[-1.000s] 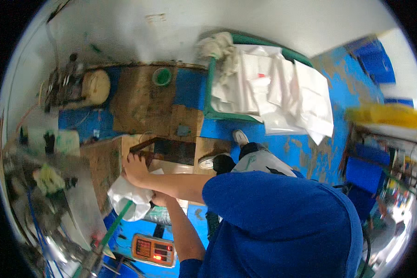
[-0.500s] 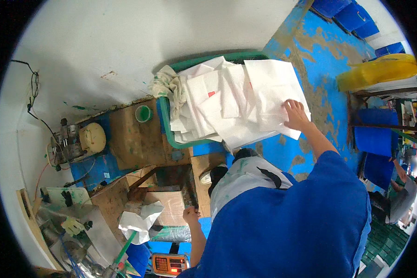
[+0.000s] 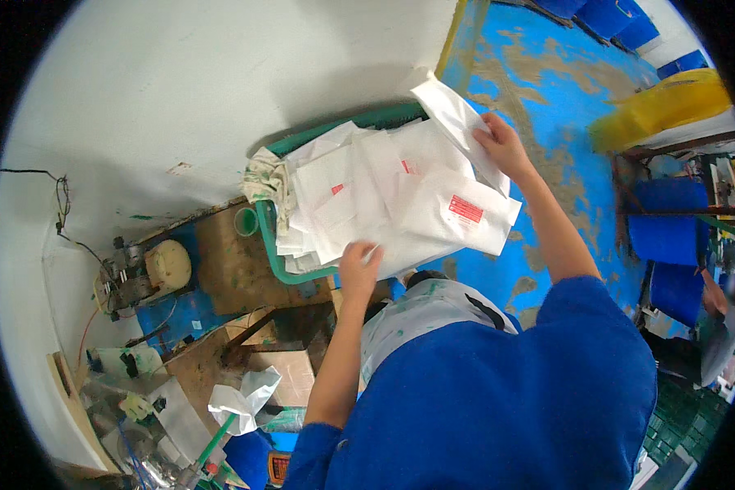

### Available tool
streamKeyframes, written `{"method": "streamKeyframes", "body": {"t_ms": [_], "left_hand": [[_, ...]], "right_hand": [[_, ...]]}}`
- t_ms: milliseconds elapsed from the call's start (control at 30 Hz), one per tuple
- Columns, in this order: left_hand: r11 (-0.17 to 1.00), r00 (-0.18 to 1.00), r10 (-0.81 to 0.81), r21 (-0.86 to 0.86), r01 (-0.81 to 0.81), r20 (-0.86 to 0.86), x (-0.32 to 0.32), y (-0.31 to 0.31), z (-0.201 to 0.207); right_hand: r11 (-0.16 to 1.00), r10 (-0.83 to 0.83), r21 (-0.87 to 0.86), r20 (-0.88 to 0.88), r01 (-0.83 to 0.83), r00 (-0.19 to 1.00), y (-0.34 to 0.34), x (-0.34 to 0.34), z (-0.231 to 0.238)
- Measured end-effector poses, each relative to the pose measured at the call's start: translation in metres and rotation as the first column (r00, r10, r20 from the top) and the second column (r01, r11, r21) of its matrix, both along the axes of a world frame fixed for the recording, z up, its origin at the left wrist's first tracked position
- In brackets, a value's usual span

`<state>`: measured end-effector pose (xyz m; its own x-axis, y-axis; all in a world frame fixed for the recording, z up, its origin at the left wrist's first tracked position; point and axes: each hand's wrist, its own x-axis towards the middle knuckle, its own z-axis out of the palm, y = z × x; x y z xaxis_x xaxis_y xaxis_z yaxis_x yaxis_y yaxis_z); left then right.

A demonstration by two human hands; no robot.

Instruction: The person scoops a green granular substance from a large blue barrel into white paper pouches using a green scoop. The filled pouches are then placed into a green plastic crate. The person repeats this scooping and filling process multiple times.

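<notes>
A green plastic tub (image 3: 271,241) is heaped with flat white bags (image 3: 327,175), some bearing red printed patches. My right hand (image 3: 502,145) is closed on a white bag (image 3: 451,110) at the pile's right side, lifting it at a slant. Below it another white bag (image 3: 490,219) with a red printed block hangs over the tub's near right edge. My left hand (image 3: 359,268) is at the near edge of the heap, thumb and fingers pinched on the edge of a bag. A stained cloth (image 3: 266,175) drapes over the tub's left rim.
To the left are a small green cup (image 3: 246,221), a motor-like machine (image 3: 131,278) and a wooden-sided box (image 3: 286,371) with white sheeting (image 3: 245,400). Blue bins (image 3: 668,220) and yellow sheeting (image 3: 665,110) stand right. Another person's arm (image 3: 714,294) shows at far right.
My right hand has gone from resting on the top bag to lifting it up and away, uncovering a red printed block. My left hand has moved from the lower left up to the pile.
</notes>
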<state>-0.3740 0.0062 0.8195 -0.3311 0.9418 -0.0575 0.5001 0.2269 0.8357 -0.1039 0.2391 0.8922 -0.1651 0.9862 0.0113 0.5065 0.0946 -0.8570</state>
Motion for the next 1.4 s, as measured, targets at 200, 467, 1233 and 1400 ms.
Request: {"method": "streamKeyframes", "body": {"t_ms": [200,467,1233,1400], "left_hand": [[0.977,0.939,-0.182,-0.163,0.138,-0.292,0.093,0.101,-0.023],[0.964,0.698,0.023,0.170,-0.206,0.716,0.081,0.106,0.024],[0.528,0.424,0.849,-0.479,-0.701,0.316,0.026,-0.208,-0.006],[0.313,0.309,0.950,-0.202,-0.928,0.051,0.056,-0.239,0.047]], "right_hand": [[0.972,-0.232,-0.032,-0.257,0.231,0.938,-0.056,0.079,0.040],[0.842,-0.458,0.025,-0.495,0.539,0.738,-0.090,0.082,0.086],[0.841,0.434,0.290,0.147,-0.458,0.889,-0.154,-0.184,-0.106],[0.371,0.739,-0.450,-0.387,-0.812,0.552,-0.238,-0.187,-0.091]]}}
